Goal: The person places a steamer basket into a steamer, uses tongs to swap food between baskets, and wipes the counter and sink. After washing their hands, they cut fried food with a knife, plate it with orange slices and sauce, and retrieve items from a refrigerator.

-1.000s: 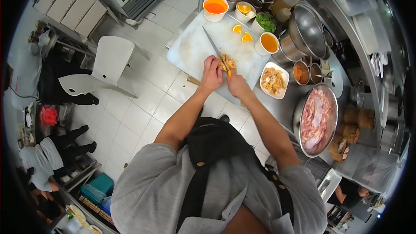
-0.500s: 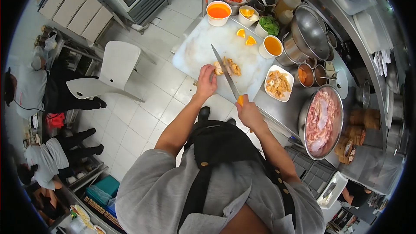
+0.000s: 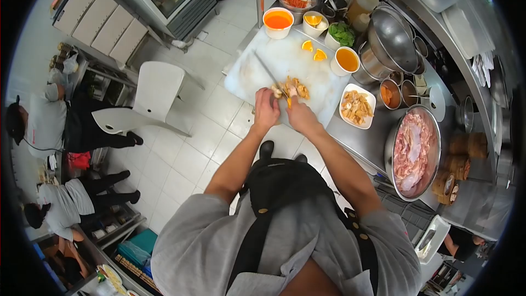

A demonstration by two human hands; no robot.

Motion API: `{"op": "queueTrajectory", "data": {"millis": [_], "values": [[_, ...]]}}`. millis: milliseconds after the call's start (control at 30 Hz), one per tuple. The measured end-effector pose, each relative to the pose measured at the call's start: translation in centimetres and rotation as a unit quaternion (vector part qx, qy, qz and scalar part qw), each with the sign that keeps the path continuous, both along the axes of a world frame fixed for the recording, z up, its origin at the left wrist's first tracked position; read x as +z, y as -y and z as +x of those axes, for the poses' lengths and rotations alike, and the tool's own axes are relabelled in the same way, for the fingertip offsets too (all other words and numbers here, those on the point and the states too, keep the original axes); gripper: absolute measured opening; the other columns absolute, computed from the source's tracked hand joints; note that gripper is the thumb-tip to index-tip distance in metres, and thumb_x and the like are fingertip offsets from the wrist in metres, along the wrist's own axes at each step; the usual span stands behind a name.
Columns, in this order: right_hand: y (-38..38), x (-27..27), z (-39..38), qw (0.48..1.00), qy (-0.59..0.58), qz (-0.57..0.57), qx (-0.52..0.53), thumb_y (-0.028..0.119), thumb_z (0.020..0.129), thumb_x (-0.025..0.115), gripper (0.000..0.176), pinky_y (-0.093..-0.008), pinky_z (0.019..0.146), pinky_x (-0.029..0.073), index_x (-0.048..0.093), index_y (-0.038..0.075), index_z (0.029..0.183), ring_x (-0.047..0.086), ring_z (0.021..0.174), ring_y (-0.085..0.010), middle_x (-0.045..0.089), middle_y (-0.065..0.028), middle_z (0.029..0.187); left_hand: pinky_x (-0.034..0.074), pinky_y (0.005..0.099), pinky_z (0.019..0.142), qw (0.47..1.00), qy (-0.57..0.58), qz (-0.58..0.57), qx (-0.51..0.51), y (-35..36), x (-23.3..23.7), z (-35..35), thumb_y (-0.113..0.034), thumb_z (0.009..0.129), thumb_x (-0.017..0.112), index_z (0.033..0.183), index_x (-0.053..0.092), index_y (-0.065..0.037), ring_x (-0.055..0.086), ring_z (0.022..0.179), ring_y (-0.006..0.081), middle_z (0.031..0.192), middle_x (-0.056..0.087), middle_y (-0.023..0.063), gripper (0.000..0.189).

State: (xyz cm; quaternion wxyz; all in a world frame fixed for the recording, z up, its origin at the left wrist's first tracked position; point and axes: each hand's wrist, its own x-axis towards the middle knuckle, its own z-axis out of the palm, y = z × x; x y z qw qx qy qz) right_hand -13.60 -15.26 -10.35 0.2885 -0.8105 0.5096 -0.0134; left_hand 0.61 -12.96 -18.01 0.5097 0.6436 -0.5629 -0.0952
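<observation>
My right hand (image 3: 302, 116) is closed round the orange handle of a knife (image 3: 267, 69), whose blade points away to the upper left over the white cutting board (image 3: 241, 79). With bent fingers my left hand (image 3: 266, 108) steadies a piece of cooked meat (image 3: 276, 92) at the left side of the blade. Chopped browned meat (image 3: 297, 86), perhaps chicken, lies in a small heap just right of the knife. Two orange wedges (image 3: 319, 55) rest farther up the board. To the right stands a white square bowl (image 3: 374, 98) of similar cut pieces.
Cups of orange liquid (image 3: 278, 20) and orange sauce (image 3: 346, 59) and a cup of green leaves (image 3: 342, 33) line the board. A large steel bowl (image 3: 389, 156) of raw meat stands right. Behind me on the left are a white chair (image 3: 159, 85) and two people.
My right hand has moved left and up, bringing the knife handle close to my left hand. The blade has shifted left. The whole view has moved slightly.
</observation>
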Motion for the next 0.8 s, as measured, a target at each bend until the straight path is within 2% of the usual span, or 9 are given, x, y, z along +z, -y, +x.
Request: {"op": "queueTrajectory", "data": {"millis": [100, 167, 300, 367, 533, 600, 667, 767, 800], "values": [[-1.8, 4.3, -4.3, 1.0, 0.001, -0.003, -0.031, 0.024, 0.088, 0.055, 0.04, -0.0535, 0.067, 0.047, 0.039, 0.001, 0.117, 0.059, 0.077, -0.0475, 0.06, -0.0298, 0.079, 0.035, 0.0447, 0.099, 0.992, -0.059, 0.093, 0.059, -0.1, 1.5, -0.3, 0.006, 0.067, 0.056, 0.12, 0.042, 0.004, 0.041, 0.112, 0.0417, 0.121, 0.042, 0.0259, 0.055], [-3.7, 4.8, -8.5, 0.996, -0.019, -0.003, -0.088, 0.025, 0.089, 0.053, 0.037, -0.0534, 0.068, 0.048, 0.041, 0.003, 0.116, 0.061, 0.078, -0.0451, 0.062, -0.0272, 0.081, 0.035, 0.0432, 0.101, 0.987, -0.003, 0.157, 0.029, 0.1, 3.0, -0.6, 0.004, 0.065, 0.059, 0.13, 0.033, 0.003, 0.038, 0.116, 0.0406, 0.129, 0.037, 0.0255, 0.07], [-4.3, 2.0, -12.5, 0.987, -0.059, 0.0, -0.15, 0.026, 0.089, 0.052, 0.038, -0.0516, 0.069, 0.049, 0.041, 0.003, 0.117, 0.062, 0.081, -0.0432, 0.061, -0.0263, 0.084, 0.033, 0.0437, 0.102, 0.961, 0.046, 0.271, -0.023, 1.7, 5.0, -1.4, 0.0, 0.06, 0.064, 0.136, 0.027, 0.002, 0.035, 0.118, 0.0433, 0.133, 0.032, 0.0256, 0.085], [-3.8, 1.3, -11.3, 0.984, -0.032, -0.086, -0.15, 0.021, 0.088, 0.051, 0.035, -0.0502, 0.07, 0.051, 0.042, 0.004, 0.117, 0.062, 0.08, -0.0416, 0.059, -0.0257, 0.089, 0.034, 0.0436, 0.102, 0.954, 0.073, 0.287, -0.033, 2.5, 5.6, -1.7, -0.001, 0.058, 0.066, 0.137, 0.027, 0.001, 0.034, 0.118, 0.044, 0.135, 0.031, 0.0251, 0.088], [-0.1, -1.9, -8.0, 0.979, -0.055, -0.093, -0.172, 0.008, 0.083, 0.049, 0.042, -0.0478, 0.074, 0.05, 0.04, 0.002, 0.124, 0.06, 0.086, -0.0404, 0.055, -0.0249, 0.098, 0.04, 0.0579, 0.093, 0.898, 0.165, 0.398, -0.086, 4.0, 10.5, -3.2, -0.014, 0.057, 0.074, 0.142, 0.026, -0.017, 0.031, 0.124, 0.0403, 0.14, 0.026, 0.0194, 0.098], [0.1, -2.4, -7.8, 0.979, -0.042, -0.11, -0.164, 0.005, 0.081, 0.049, 0.046, -0.0478, 0.077, 0.049, 0.039, 0.002, 0.126, 0.058, 0.089, -0.0408, 0.054, -0.0249, 0.101, 0.04, 0.0601, 0.092, 0.882, 0.186, 0.417, -0.121, 5.3, 10.4, -3.9, -0.017, 0.058, 0.075, 0.143, 0.025, -0.02, 0.03, 0.125, 0.0396, 0.141, 0.025, 0.0176, 0.099], [0.3, -2.2, -6.7, 0.956, -0.002, -0.272, -0.107, 0.003, 0.077, 0.051, 0.049, -0.0467, 0.085, 0.045, 0.042, 0.002, 0.125, 0.053, 0.098, -0.0419, 0.052, -0.023, 0.104, 0.041, 0.0591, 0.092, 0.871, 0.206, 0.433, -0.112, 6.1, 9.5, -3.7, -0.019, 0.06, 0.074, 0.142, 0.027, -0.024, 0.03, 0.125, 0.0397, 0.14, 0.028, 0.0151, 0.094], [2.4, -2.7, -3.2, 0.975, 0.114, -0.184, -0.054, 0.005, 0.073, 0.061, 0.051, -0.0428, 0.093, 0.038, 0.047, -0.001, 0.121, 0.044, 0.106, -0.0363, 0.05, -0.0192, 0.111, 0.043, 0.0586, 0.087, 0.87, 0.196, 0.437, -0.119, 6.2, 8.6, -3.3, -0.016, 0.063, 0.072, 0.138, 0.03, -0.025, 0.033, 0.121, 0.0359, 0.135, 0.03, 0.0108, 0.086], [3.3, -3.0, -2.1, 0.974, 0.117, -0.184, -0.058, 0.005, 0.073, 0.061, 0.051, -0.0428, 0.093, 0.038, 0.047, -0.001, 0.121, 0.044, 0.106, -0.0363, 0.05, -0.0192, 0.111, 0.041, 0.055, 0.089, 0.887, 0.192, 0.406, -0.109, 5.8, 8.7, -3.5, -0.016, 0.061, 0.073, 0.129, 0.041, -0.018, 0.039, 0.115, 0.0348, 0.123, 0.04, 0.0105, 0.075]]}}
